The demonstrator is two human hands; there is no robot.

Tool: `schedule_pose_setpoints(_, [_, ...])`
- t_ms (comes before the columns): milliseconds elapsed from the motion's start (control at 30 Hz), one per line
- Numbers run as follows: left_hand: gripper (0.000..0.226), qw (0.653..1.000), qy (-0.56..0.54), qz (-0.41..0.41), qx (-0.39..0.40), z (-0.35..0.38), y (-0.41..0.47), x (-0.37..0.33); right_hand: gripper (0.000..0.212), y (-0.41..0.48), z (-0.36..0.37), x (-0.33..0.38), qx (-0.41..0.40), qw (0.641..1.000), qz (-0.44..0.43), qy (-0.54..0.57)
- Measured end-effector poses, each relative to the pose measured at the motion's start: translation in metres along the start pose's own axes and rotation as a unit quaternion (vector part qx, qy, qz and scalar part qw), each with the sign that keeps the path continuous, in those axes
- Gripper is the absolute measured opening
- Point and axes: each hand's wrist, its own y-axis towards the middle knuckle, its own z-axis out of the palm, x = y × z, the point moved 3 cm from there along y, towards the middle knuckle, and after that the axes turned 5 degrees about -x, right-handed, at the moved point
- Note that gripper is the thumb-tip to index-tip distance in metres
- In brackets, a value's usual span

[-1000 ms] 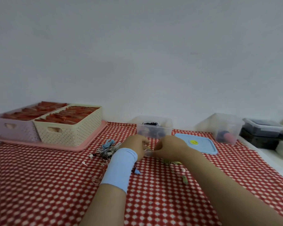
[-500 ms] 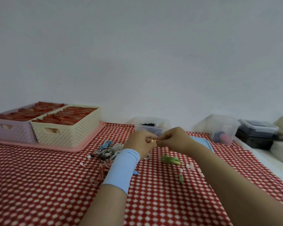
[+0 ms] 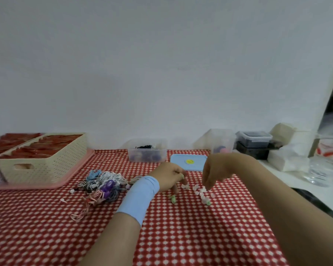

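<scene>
My left hand (image 3: 170,176), with a light blue wristband, hovers low over the red checked tablecloth (image 3: 181,237) and pinches a small green piece at its fingertips. My right hand (image 3: 216,170) hangs to its right, fingers pointing down and closing on one of the pale beads (image 3: 200,192) scattered on the cloth. A green bead piece (image 3: 173,199) lies below the left hand, and another green piece (image 3: 208,203) lies at the end of the bead row. The frame is blurred, so the grips are faint.
A pile of coloured cords (image 3: 102,186) lies left of my hands. A cream basket (image 3: 46,164) on a pink tray (image 3: 73,175) stands far left. A clear box (image 3: 147,153), a blue lid (image 3: 188,162) and more containers (image 3: 254,143) line the back.
My hands, held together and raised over the cloth, have come apart and dropped. The right hand moved right and down onto the pale beads. The view also shifted right.
</scene>
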Motion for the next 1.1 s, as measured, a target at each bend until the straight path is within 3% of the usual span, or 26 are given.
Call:
schedule_pose_setpoints(133, [0.025, 1.000, 0.019, 0.012, -0.017, 0.007, -0.001, -0.003, 0.031, -0.015, 0.011, -0.004, 0.068, 0.996, 0.038, -0.040])
schedule_pose_setpoints(300, [0.020, 0.998, 0.021, 0.031, -0.057, 0.007, -0.001, -0.004, 0.040, -0.012, 0.029, 0.003, 0.062, 0.997, 0.045, -0.023])
schedule_pose_setpoints(533, [0.017, 0.992, -0.085, 0.015, -0.090, 0.001, -0.001, 0.012, 0.030, -0.007, 0.026, 0.008, 0.043, 0.999, 0.015, -0.007])
schedule_pose_setpoints(633, [0.016, 0.985, -0.136, -0.010, -0.104, -0.001, 0.002, 0.018, 0.019, -0.006, 0.015, 0.015, 0.039, 0.997, -0.005, 0.064])
schedule_pose_setpoints(733, [0.018, 0.980, -0.167, -0.025, -0.109, -0.004, 0.002, 0.024, 0.016, 0.003, 0.010, 0.021, -0.014, 0.987, -0.026, 0.157])
schedule_pose_setpoints(833, [0.021, 0.968, -0.224, -0.031, -0.110, -0.009, 0.002, 0.032, 0.011, 0.016, 0.012, 0.026, -0.101, 0.958, -0.041, 0.265])
schedule_pose_setpoints(900, [0.022, 0.959, -0.257, -0.035, -0.118, -0.011, 0.001, 0.040, 0.008, 0.021, 0.018, 0.031, -0.132, 0.919, -0.048, 0.369])
schedule_pose_setpoints(1100, [0.021, 0.922, -0.358, -0.034, -0.146, -0.013, 0.001, 0.063, 0.011, 0.040, 0.043, 0.043, -0.136, 0.798, -0.049, 0.585])
